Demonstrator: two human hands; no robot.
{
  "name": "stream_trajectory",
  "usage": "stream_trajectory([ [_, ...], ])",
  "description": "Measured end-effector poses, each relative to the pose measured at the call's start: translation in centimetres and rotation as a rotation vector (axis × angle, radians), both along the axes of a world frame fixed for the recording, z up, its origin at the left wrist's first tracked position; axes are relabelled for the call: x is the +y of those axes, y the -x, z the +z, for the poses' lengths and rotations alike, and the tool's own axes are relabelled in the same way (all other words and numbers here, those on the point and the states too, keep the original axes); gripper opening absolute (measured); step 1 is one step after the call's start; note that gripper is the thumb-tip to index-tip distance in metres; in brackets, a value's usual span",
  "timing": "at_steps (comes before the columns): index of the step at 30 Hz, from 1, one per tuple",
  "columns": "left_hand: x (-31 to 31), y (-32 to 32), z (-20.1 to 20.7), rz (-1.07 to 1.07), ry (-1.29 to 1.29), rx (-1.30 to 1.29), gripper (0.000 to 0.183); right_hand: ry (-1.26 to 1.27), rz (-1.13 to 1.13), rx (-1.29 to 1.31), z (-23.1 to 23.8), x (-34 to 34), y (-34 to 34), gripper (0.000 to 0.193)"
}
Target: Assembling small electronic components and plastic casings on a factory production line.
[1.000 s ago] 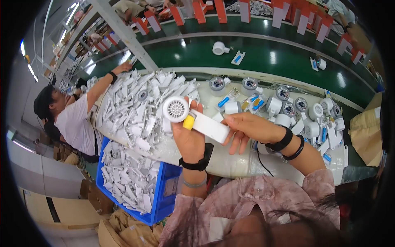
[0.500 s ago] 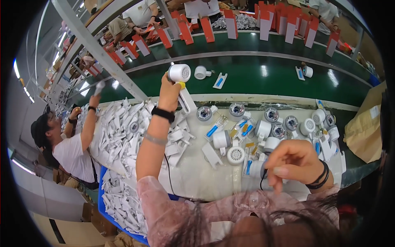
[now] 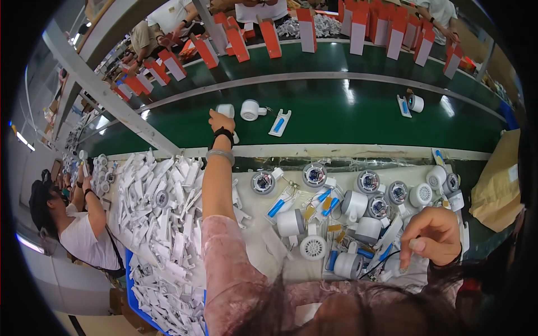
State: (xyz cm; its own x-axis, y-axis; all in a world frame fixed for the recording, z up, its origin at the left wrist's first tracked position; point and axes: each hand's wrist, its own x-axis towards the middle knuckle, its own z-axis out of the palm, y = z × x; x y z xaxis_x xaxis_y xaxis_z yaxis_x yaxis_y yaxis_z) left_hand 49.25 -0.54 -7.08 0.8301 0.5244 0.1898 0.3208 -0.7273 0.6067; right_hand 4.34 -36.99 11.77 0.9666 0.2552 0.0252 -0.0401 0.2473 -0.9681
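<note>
My left hand (image 3: 221,121), arm stretched out over the green belt, is closed around a white handheld fan (image 3: 225,110); its round head shows above the fingers and part of its handle below. Just right of it on the belt lie another white fan head (image 3: 250,110) and a white handle shell with a blue battery (image 3: 280,122). My right hand (image 3: 432,235) hovers at the right over the worktable, fingers loosely bent and apart, nothing visible in them. Under its fingertips are a white fan part (image 3: 392,270) and a thin black cord (image 3: 376,267).
Several fan heads (image 3: 312,247) with wires and batteries cover the table's middle. White handle shells (image 3: 162,196) are heaped at left, more in a blue bin (image 3: 133,291). Red-and-white boxes (image 3: 307,31) line the far belt. A brown paper bag (image 3: 496,179) stands right; a co-worker (image 3: 84,224) works left.
My left hand has moved forward and slightly left, carrying the fan from above the table's edge to the belt. My right hand has shifted a little right and down.
</note>
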Motion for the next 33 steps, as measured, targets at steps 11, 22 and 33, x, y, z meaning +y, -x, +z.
stream_trajectory([
  [11,-9.7,0.9,-0.4,-0.796,-0.344,0.242,0.039,0.164,-0.01,-0.025,-1.5,0.7,-1.7,0.012],
  [22,-8.4,6.9,6.7,-0.773,1.202,0.126,0.025,0.141,0.013,0.051,-2.1,0.5,-2.3,0.011],
  [33,-12.7,25.3,17.1,-1.709,1.174,0.562,0.07,0.521,-0.284,-0.583,-5.2,2.9,-5.5,0.035],
])
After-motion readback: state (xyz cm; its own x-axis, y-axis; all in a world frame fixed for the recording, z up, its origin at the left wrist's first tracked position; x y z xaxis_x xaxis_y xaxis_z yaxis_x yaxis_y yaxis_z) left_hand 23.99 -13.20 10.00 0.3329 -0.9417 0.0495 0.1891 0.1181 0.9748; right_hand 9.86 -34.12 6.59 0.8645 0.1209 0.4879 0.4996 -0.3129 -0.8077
